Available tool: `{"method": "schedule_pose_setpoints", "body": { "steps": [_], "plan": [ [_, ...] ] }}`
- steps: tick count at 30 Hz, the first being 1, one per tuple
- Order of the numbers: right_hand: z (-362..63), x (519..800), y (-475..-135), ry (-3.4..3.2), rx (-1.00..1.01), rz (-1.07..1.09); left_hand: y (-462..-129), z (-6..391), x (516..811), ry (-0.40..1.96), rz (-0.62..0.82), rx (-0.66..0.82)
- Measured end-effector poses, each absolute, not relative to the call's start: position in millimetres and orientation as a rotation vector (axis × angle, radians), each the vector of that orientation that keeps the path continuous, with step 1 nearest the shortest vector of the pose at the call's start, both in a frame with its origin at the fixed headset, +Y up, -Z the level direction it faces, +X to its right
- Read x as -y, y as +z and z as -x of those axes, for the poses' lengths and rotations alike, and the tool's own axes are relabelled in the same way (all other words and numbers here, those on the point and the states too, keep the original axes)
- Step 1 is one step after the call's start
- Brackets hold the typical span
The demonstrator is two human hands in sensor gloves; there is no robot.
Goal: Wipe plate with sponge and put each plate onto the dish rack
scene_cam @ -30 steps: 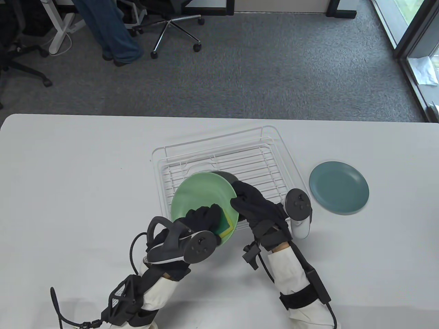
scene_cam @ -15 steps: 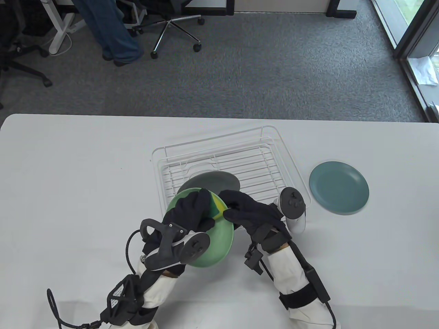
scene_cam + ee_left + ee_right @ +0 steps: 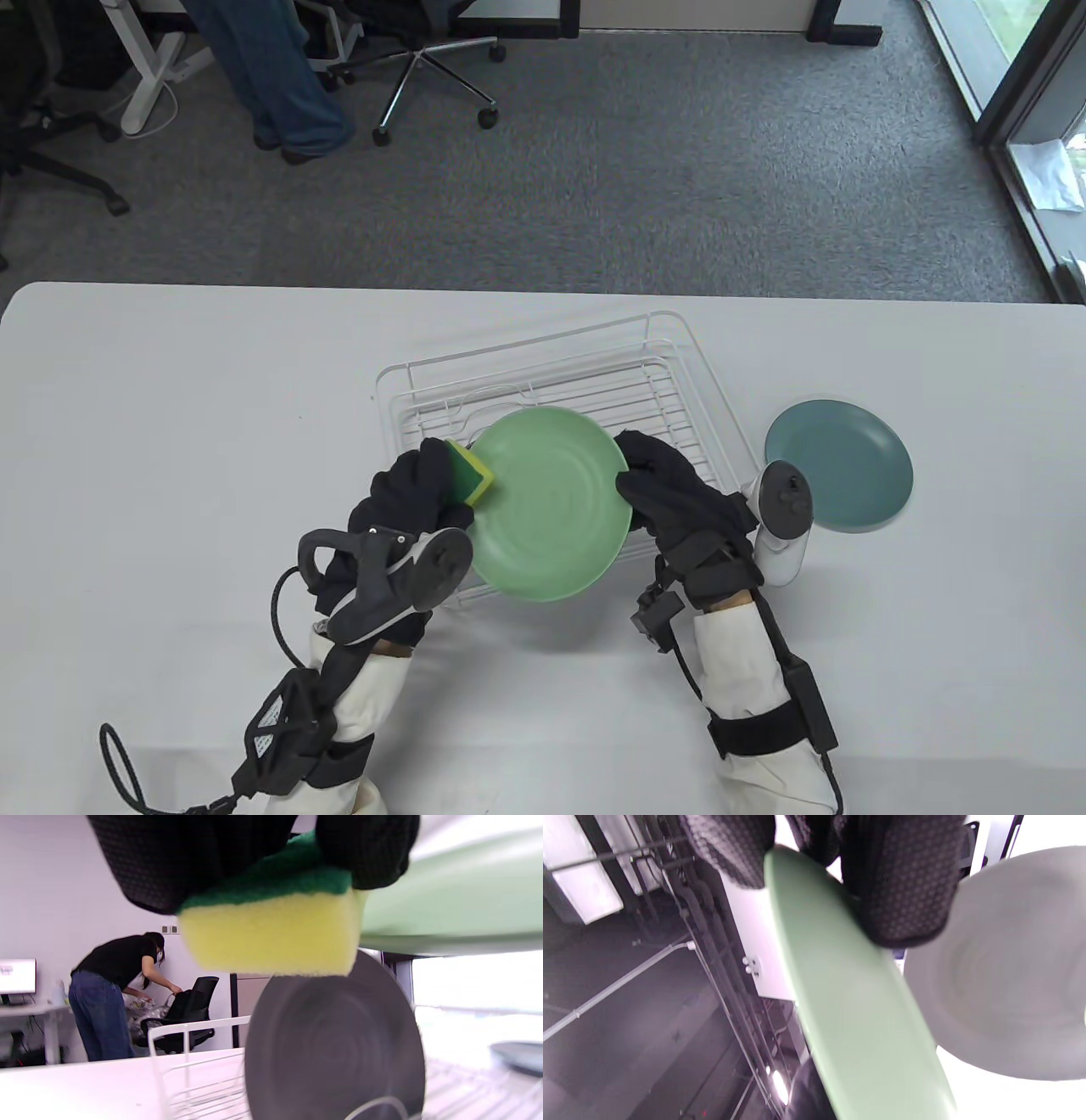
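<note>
A light green plate (image 3: 550, 503) is held face up over the near part of the white wire dish rack (image 3: 670, 356). My right hand (image 3: 649, 484) grips its right rim; the right wrist view shows fingers and thumb pinching that plate (image 3: 857, 1014). My left hand (image 3: 420, 484) holds a yellow and green sponge (image 3: 469, 472) at the plate's left rim; the sponge (image 3: 271, 929) fills the left wrist view's top. A dark grey plate (image 3: 335, 1043) stands in the rack below, hidden in the table view. A teal plate (image 3: 838, 465) lies on the table right of the rack.
The white table (image 3: 170, 407) spreads wide to the left of the rack. Beyond its far edge lie grey carpet, an office chair (image 3: 424, 68) and a standing person's legs (image 3: 271, 76).
The green plate has tipped from steeply tilted to nearly flat and moved farther over the rack, covering the grey plate. The sponge slid from the plate's near right part up and across to its left rim.
</note>
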State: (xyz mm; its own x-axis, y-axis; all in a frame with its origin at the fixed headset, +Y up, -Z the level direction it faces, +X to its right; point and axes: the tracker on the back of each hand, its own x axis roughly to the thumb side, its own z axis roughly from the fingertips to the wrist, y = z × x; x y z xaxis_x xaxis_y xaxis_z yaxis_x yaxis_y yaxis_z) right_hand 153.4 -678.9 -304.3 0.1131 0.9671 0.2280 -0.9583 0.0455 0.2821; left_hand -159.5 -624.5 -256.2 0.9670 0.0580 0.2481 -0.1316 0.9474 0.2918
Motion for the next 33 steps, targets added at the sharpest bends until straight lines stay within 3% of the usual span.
{"method": "schedule_pose_setpoints", "body": {
  "steps": [5, 13, 25, 33],
  "plan": [
    [-165, 683, -305, 1.344, -0.011, -0.347, -261, 184, 626, 0.508, -0.347, 0.215],
    [-159, 684, -301, 1.289, 0.009, -0.304, -270, 194, 639, 1.019, -0.221, 0.268],
    [-148, 687, -301, 1.637, 0.101, -0.239, -265, 203, 638, 1.092, -0.357, 0.223],
    [-134, 690, -300, 1.884, 0.063, -0.188, -259, 201, 631, 1.147, -0.377, 0.262]
  ]
}}
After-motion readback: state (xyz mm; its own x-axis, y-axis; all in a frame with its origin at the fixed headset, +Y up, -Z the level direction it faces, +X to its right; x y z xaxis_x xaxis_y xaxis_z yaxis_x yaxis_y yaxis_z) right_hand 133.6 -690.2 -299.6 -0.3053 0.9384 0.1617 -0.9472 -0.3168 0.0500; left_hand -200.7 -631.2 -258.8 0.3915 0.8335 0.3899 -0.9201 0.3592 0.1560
